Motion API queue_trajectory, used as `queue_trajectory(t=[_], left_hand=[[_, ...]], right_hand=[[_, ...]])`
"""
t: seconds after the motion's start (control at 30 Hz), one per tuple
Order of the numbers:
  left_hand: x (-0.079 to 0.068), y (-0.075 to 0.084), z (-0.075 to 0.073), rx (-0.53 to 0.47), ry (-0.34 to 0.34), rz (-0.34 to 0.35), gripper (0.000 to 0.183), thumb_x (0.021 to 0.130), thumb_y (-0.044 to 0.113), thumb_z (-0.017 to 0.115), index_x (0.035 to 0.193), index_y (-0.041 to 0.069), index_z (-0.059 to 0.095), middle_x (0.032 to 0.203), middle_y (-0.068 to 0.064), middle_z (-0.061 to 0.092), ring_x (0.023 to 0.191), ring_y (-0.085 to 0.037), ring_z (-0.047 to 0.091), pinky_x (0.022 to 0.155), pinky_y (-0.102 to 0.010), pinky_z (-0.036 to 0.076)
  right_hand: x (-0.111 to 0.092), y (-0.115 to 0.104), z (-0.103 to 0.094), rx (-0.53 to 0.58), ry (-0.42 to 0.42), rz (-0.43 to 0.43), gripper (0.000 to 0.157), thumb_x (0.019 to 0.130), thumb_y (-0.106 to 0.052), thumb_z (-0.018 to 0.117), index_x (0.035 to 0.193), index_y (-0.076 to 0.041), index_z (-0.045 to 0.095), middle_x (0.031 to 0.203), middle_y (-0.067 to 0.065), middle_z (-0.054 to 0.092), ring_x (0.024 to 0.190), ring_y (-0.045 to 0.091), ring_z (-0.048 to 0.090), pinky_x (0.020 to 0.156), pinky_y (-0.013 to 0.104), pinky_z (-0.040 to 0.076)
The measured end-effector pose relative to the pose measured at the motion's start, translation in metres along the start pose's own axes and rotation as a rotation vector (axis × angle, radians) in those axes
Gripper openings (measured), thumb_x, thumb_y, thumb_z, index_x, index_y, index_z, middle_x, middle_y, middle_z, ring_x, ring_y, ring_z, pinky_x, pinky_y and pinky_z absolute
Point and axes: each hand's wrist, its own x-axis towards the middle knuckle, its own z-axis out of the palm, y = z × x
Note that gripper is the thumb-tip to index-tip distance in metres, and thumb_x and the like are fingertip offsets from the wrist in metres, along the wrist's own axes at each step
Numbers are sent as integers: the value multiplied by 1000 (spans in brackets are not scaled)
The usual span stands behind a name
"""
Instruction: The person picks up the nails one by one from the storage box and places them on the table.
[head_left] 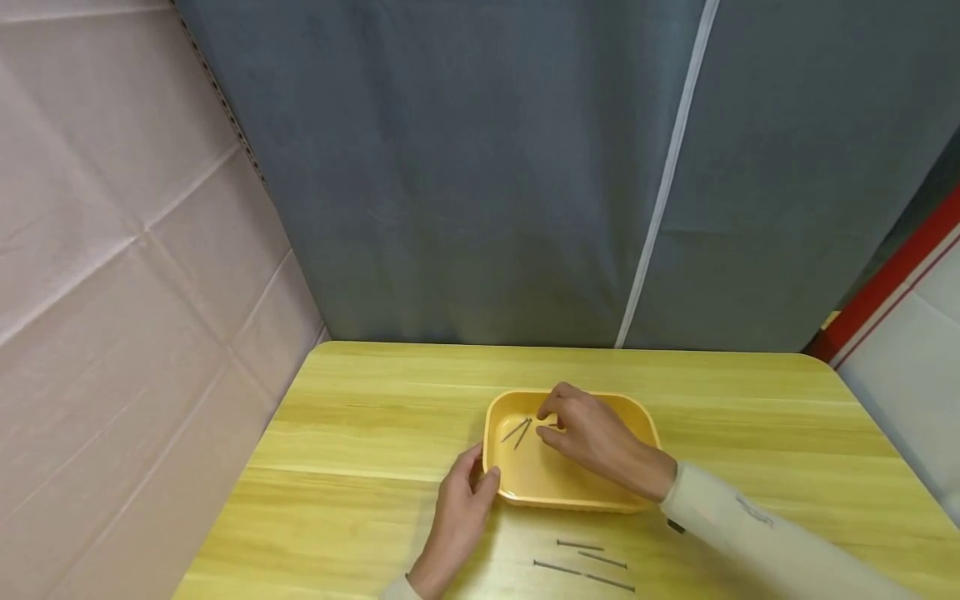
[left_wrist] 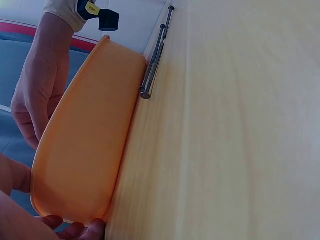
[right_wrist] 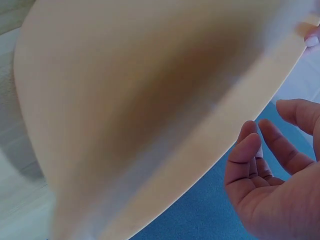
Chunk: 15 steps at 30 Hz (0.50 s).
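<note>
A yellow plastic tray (head_left: 570, 504) stands on the table. My left hand (head_left: 459, 510) grips its front left corner, thumb at the rim and the other fingers along the outer wall, as the left wrist view shows too. Over the tray's inside hovers my right hand (head_left: 596, 437), its fingers loosely bent. A gap shows between thumb and fingertips in the right wrist view, and they hold nothing. Thin metal nails (head_left: 514, 430) lie on the tray floor to the left of the right fingertips. Several more nails (head_left: 602, 560) lie on the table in front of the tray.
The light wood-patterned table (head_left: 360, 467) reaches back to a grey-blue curtain (head_left: 465, 183). A pale cloth wall (head_left: 135, 333) borders the left side. At the right is a white panel with a red edge (head_left: 892, 271).
</note>
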Motion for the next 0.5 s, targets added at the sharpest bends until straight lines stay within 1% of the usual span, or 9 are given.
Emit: queue_trajectory(t=[0.07, 0.27, 0.4, 0.5], left_hand=[[1, 0, 0, -9, -2, -4, 54, 112, 14, 62, 159, -8, 47, 154, -26, 58, 138, -38, 61, 110, -30, 56], [0, 2, 0, -12, -1, 18, 52, 111, 12, 62, 158, -8, 49, 150, -26, 60, 135, -39, 63, 108, -29, 57], [0, 3, 0, -7, 6, 4, 52, 111, 11, 63, 158, -6, 50, 148, -24, 62, 130, -35, 66, 103, -26, 58], [0, 2, 1, -8, 10, 3, 51, 111, 10, 63, 157, -6, 51, 150, -25, 61, 131, -35, 66, 103, -25, 58]], right_hand=[[1, -1, 1, -1, -4, 2, 12, 94, -9, 82, 104, -3, 83, 97, 1, 67, 77, 13, 63, 66, 22, 55], [5, 0, 5, -23, -17, 15, 12, 93, -9, 82, 104, -4, 83, 98, 3, 68, 78, 12, 63, 66, 23, 55], [8, 1, 5, -33, -27, 2, 13, 93, -9, 82, 105, -3, 83, 100, 8, 70, 77, 10, 61, 66, 24, 55], [10, 2, 5, -38, -38, -4, 15, 94, -10, 83, 106, -2, 83, 101, 10, 70, 77, 10, 61, 67, 24, 55]])
